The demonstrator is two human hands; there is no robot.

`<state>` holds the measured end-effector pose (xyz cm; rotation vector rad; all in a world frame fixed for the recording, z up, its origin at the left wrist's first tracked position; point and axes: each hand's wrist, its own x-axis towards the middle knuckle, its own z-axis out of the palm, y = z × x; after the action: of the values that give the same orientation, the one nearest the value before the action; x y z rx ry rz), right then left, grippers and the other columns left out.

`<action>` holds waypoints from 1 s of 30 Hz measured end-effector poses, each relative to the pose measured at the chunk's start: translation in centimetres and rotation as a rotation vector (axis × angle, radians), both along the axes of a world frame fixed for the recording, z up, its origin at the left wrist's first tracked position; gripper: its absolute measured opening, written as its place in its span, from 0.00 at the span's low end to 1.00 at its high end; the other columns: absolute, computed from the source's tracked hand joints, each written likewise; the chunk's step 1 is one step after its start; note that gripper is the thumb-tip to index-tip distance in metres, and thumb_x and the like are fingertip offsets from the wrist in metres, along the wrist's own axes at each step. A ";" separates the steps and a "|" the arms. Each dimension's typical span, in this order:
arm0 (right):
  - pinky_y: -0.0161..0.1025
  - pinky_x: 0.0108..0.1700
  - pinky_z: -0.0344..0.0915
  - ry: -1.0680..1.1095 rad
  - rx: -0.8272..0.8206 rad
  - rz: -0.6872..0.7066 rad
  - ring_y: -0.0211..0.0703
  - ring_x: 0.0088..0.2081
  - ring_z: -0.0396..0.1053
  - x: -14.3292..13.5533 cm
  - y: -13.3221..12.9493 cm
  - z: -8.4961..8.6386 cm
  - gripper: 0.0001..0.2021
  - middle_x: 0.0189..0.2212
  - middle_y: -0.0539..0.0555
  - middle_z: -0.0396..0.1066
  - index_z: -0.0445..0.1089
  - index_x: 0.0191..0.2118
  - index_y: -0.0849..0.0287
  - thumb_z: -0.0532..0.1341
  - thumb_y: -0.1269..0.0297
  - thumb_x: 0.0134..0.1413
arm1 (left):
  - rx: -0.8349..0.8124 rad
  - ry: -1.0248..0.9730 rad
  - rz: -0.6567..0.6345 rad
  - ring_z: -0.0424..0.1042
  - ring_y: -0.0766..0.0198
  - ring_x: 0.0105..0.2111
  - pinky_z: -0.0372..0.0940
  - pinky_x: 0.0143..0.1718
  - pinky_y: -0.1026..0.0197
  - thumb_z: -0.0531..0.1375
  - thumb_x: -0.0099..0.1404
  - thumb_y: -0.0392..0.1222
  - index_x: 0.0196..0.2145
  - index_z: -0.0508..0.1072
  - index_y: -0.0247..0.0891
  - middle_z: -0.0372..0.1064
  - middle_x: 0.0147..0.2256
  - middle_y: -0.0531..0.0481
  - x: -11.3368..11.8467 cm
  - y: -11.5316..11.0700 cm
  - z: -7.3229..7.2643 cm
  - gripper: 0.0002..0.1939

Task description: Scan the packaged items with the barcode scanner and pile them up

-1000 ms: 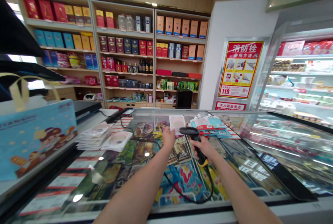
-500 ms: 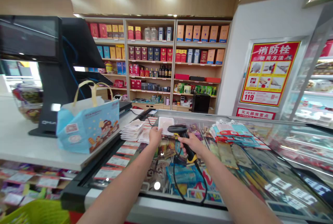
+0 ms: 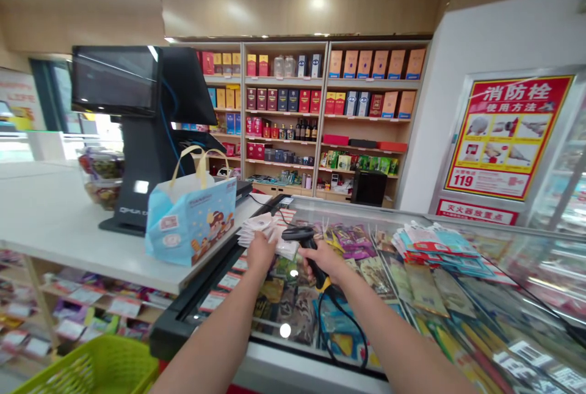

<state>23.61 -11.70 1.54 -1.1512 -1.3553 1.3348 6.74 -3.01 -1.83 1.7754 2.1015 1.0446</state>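
Head view shows a shop: far shelves [image 3: 320,107] of boxed goods, a red poster [image 3: 506,137] on the right wall, and a glass-topped freezer [image 3: 412,296] running from near centre to the right. Left of it a white counter [image 3: 50,223] bears a black till [image 3: 137,131] and a blue bag [image 3: 192,223]; a green basket [image 3: 96,369] sits at the near left corner. On the glass, a stack of blue packets [image 3: 439,244] lies to the right and a pile of white packets [image 3: 259,226] at the far left edge. The step in hand looks like scanning, one packet just read and now laid on that pile. The left hand [image 3: 260,253] pinches a white packet [image 3: 286,248] at the pile's near side, touching it. The right hand [image 3: 327,259] is clenched round the scanner [image 3: 302,236], its head just beside that packet, its cable [image 3: 341,327] looping near. Next, I judge, the left hand must let go and reach right for a blue packet, with the scanner swung to meet it
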 end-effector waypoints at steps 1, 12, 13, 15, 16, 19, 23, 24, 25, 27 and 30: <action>0.33 0.16 0.63 -0.001 0.005 0.001 0.32 0.14 0.60 0.0 0.1 -0.1 0.15 0.14 0.43 0.62 0.60 0.27 0.58 0.65 0.57 0.38 | -0.010 0.014 -0.001 0.74 0.51 0.38 0.61 0.34 0.60 0.58 0.59 0.49 0.39 0.71 0.35 0.75 0.35 0.40 0.0 -0.2 0.0 0.16; 0.32 0.16 0.61 0.003 0.053 -0.149 0.32 0.13 0.59 6.0 -1.2 -0.6 0.16 0.14 0.42 0.62 0.60 0.27 0.58 0.65 0.55 0.38 | 0.084 0.127 -0.048 0.69 0.57 0.29 0.54 0.28 0.62 0.53 0.63 0.50 0.21 0.63 0.40 0.68 0.23 0.47 0.8 -1.6 1.3 0.16; 0.32 0.16 0.60 -0.007 0.055 -0.189 0.32 0.13 0.59 7.2 -1.4 -0.9 0.16 0.13 0.43 0.61 0.60 0.26 0.58 0.65 0.54 0.38 | 0.115 0.125 -0.092 0.68 0.59 0.28 0.53 0.28 0.63 0.53 0.62 0.50 0.20 0.62 0.40 0.67 0.22 0.48 1.5 -1.6 1.2 0.17; 0.33 0.16 0.60 -0.003 0.059 -0.268 0.33 0.13 0.59 9.6 -2.0 -1.3 0.16 0.13 0.43 0.61 0.59 0.25 0.57 0.64 0.54 0.38 | 0.141 0.104 -0.208 0.66 0.62 0.25 0.51 0.27 0.64 0.55 0.61 0.49 0.18 0.59 0.40 0.63 0.19 0.51 3.4 -1.6 0.9 0.18; 0.33 0.16 0.60 0.010 0.063 -0.302 0.33 0.13 0.59 10.8 -2.3 -1.5 0.16 0.13 0.42 0.60 0.59 0.26 0.57 0.64 0.54 0.38 | 0.137 0.089 -0.274 0.64 0.63 0.24 0.50 0.26 0.64 0.56 0.60 0.49 0.17 0.59 0.40 0.62 0.18 0.52 4.7 -1.7 0.8 0.18; 0.33 0.16 0.60 0.052 0.085 -0.379 0.33 0.13 0.59 14.3 -3.6 -1.5 0.16 0.13 0.42 0.61 0.58 0.27 0.57 0.65 0.55 0.38 | 0.070 0.035 -0.470 0.62 0.65 0.22 0.49 0.25 0.65 0.58 0.58 0.47 0.16 0.59 0.39 0.59 0.16 0.55 9.3 -2.2 0.6 0.18; 0.34 0.16 0.61 0.044 0.156 -0.471 0.33 0.13 0.59 19.2 -5.4 -0.7 0.15 0.14 0.42 0.61 0.59 0.28 0.57 0.65 0.56 0.38 | -0.021 -0.050 -0.674 0.61 0.67 0.20 0.49 0.25 0.65 0.58 0.59 0.45 0.16 0.60 0.39 0.60 0.15 0.55 17.2 -3.5 0.8 0.17; 0.34 0.16 0.61 0.027 0.178 -0.493 0.33 0.14 0.59 20.6 -5.8 -0.4 0.15 0.14 0.42 0.61 0.59 0.28 0.57 0.65 0.56 0.38 | -0.039 -0.071 -0.712 0.62 0.67 0.20 0.50 0.25 0.65 0.58 0.59 0.44 0.16 0.61 0.38 0.61 0.15 0.54 19.4 -3.8 1.0 0.17; 0.34 0.16 0.61 0.007 0.198 -0.516 0.33 0.13 0.59 22.0 -6.0 -0.3 0.15 0.14 0.43 0.61 0.59 0.27 0.57 0.65 0.56 0.39 | -0.056 -0.094 -0.745 0.63 0.66 0.20 0.51 0.24 0.65 0.59 0.58 0.44 0.16 0.61 0.38 0.62 0.15 0.54 21.7 -4.2 1.2 0.16; 0.34 0.16 0.61 -0.014 0.236 -0.588 0.33 0.13 0.59 24.8 -6.3 -0.1 0.15 0.12 0.43 0.60 0.59 0.25 0.57 0.65 0.55 0.39 | -0.083 -0.149 -0.784 0.66 0.65 0.21 0.53 0.25 0.66 0.59 0.58 0.44 0.18 0.63 0.38 0.64 0.17 0.53 26.2 -4.7 1.7 0.14; 0.35 0.17 0.62 0.031 0.265 -0.746 0.35 0.12 0.59 28.1 -6.6 -0.4 0.15 0.12 0.43 0.61 0.59 0.25 0.57 0.65 0.54 0.39 | -0.073 -0.194 -0.765 0.72 0.61 0.29 0.58 0.28 0.65 0.62 0.56 0.44 0.22 0.68 0.37 0.70 0.22 0.49 32.2 -4.9 2.5 0.11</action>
<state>51.71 -18.32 1.11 -1.2640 -0.8974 0.6122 38.96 -7.92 0.71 2.0629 1.1485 0.8460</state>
